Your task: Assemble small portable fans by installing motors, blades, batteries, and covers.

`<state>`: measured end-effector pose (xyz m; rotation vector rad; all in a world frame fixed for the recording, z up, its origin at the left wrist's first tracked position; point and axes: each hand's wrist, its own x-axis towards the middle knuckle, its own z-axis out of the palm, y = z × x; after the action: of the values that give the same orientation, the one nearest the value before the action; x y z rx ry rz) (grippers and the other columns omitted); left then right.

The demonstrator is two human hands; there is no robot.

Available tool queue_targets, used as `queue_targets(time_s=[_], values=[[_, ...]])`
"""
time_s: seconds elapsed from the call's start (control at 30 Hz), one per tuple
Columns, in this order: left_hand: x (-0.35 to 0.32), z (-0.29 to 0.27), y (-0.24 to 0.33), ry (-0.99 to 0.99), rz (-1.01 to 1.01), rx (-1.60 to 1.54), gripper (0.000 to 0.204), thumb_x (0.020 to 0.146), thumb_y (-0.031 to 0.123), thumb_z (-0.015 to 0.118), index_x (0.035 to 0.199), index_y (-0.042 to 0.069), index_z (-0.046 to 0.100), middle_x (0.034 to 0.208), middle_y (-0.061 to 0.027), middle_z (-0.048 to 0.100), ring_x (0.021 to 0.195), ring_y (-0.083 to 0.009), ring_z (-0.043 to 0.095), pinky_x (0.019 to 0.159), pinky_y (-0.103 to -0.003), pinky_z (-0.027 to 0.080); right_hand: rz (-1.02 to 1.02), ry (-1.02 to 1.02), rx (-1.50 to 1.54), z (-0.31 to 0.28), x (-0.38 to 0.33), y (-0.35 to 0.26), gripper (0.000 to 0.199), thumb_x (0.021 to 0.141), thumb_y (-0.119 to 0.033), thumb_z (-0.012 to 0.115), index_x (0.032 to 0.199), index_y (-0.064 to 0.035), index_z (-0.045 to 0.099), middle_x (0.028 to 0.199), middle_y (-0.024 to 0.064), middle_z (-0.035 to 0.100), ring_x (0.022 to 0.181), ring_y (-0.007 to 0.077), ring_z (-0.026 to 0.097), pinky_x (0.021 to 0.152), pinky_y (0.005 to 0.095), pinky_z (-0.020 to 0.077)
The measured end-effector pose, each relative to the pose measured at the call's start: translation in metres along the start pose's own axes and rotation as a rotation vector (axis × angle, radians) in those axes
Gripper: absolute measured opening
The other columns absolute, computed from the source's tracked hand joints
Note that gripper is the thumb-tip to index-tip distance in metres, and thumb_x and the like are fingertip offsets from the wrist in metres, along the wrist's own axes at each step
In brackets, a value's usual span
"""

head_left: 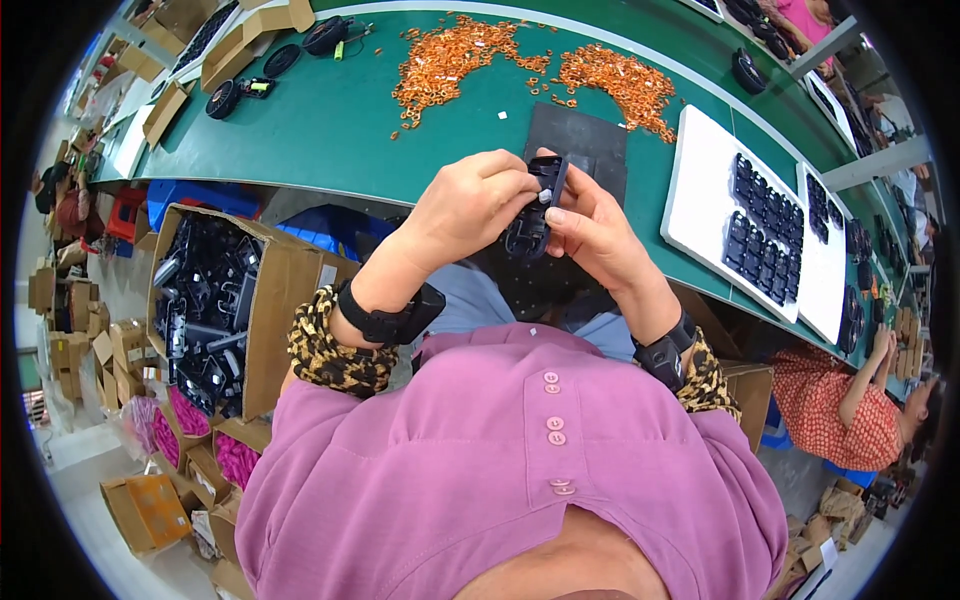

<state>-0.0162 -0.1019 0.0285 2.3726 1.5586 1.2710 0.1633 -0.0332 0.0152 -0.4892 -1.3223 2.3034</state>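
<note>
From my remote view, the right hand (605,228) curls closed round a black plastic housing (527,236) by the near edge of the surface (330,130), seemingly steadying its hollow side for the left hand (468,205), whose bent fingers' grip I cannot tell.

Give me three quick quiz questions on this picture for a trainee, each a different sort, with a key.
1. True or false: loose orange pieces lie on the green table.
2. Fill in: in the picture, the nearer white tray, bearing black parts, lies to the ____ of the dark mat.
3. What is between the left hand and the right hand? A) the white tray; B) a black casing; C) the orange pieces.

Key: 1 true; 2 right; 3 B.
</note>
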Motion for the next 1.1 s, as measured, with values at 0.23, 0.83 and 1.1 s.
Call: queue_targets(time_s=[0.23,0.83,1.1], values=[[0.000,0.001,0.001,0.033,0.109,0.080,0.010,0.069,0.005,0.066,0.078,0.005,0.062,0.081,-0.0054,0.059,0.075,-0.0235,0.061,0.066,-0.033,0.050,0.025,-0.014,0.061,0.001,0.000,0.000,0.066,0.084,-0.012,0.062,0.140,-0.0047,0.028,0.106,0.0051,0.053,0.073,0.0093,0.055,0.060,0.0218,0.0464],[-0.015,-0.067,-0.026,-0.320,-0.247,-0.174,0.010,0.070,-0.003,0.057,0.077,0.003,0.062,0.077,-0.0085,0.060,0.070,-0.0228,0.060,0.058,-0.032,0.048,-0.012,-0.020,-0.004,-0.002,0.000,-0.003,0.072,0.079,-0.011,0.061,0.142,-0.0097,0.025,0.124,0.0139,0.051,0.086,0.0119,0.057,0.059,0.0230,0.0471],[0.019,-0.093,-0.114,0.205,-0.750,0.417,0.019,0.085,0.019,0.052,0.096,0.017,0.067,0.092,-0.0154,0.065,0.090,-0.0357,0.061,0.076,-0.044,0.049,-0.123,0.118,-0.100,-0.019,0.018,-0.011,0.080,0.074,-0.012,0.065,0.143,-0.0117,0.024,0.122,0.0137,0.052,0.085,0.0146,0.059,0.058,0.0228,0.0469]])
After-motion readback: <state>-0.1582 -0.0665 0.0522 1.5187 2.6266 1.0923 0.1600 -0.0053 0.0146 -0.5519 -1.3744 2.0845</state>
